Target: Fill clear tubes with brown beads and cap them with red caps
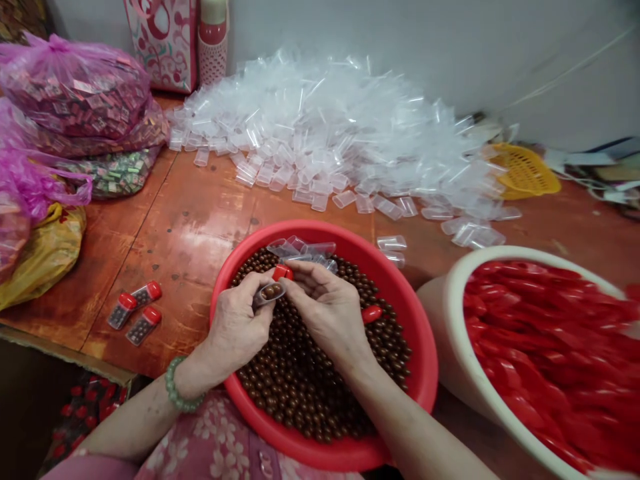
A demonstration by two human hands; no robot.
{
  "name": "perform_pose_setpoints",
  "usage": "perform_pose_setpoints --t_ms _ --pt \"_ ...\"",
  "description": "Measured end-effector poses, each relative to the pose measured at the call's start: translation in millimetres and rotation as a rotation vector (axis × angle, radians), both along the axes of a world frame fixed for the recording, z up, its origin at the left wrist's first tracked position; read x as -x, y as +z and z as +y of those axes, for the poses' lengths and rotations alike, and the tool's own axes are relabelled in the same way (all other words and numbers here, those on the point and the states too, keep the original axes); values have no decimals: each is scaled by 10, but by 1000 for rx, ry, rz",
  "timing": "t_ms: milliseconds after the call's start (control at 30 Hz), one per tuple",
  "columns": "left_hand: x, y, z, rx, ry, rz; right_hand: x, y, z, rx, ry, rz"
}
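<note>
My left hand (243, 323), with a green bead bracelet at the wrist, grips a clear plastic container (269, 292) with brown balls inside. In my right hand (327, 310) a small red cap (283, 272) is pinched at the container's open end. Both hands are over a red basin (425, 373) of brown balls (305, 393). Several empty clear containers (300, 250) lie on the balls at the basin's far side. Another red cap (371, 314) rests on the balls beside my right hand.
Three capped, filled containers (143, 325) lie on the table (185, 233) at the left. A heap of clear containers (325, 127) spreads along the back. Filled bags (85, 100) are at the far left, a white tub (453, 313) of red pieces at the right.
</note>
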State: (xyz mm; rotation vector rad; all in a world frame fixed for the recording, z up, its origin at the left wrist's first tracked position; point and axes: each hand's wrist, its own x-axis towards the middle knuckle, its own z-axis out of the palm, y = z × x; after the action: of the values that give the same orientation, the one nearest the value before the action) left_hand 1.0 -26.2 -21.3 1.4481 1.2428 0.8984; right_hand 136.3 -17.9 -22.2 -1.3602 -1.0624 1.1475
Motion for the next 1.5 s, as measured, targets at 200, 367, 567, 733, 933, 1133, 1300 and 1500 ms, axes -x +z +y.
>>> perform_pose_setpoints --t_ms 200,367,567,733,933,1133,1300,1500 --pt "12 1 3 -6 -19 13 3 -118 -3 -14 -35 -96" --pt "43 40 52 157 -226 -40 -237 -27 120 -60 60 -121" --pt "65 51 119 582 -437 -460 -450 268 133 -167 196 -210" --pt "82 49 136 614 -457 -526 -422 327 75 -260 330 -297" --pt "81 57 157 609 -491 -459 -350 272 74 -333 398 -374" --pt "72 91 162 623 -422 -469 -533 261 44 -386 385 -461" --pt "59 104 152 611 -369 -504 -680 249 4 -266 336 -447" --pt "57 76 150 611 -380 -530 -384 270 19 -265 61 -214"
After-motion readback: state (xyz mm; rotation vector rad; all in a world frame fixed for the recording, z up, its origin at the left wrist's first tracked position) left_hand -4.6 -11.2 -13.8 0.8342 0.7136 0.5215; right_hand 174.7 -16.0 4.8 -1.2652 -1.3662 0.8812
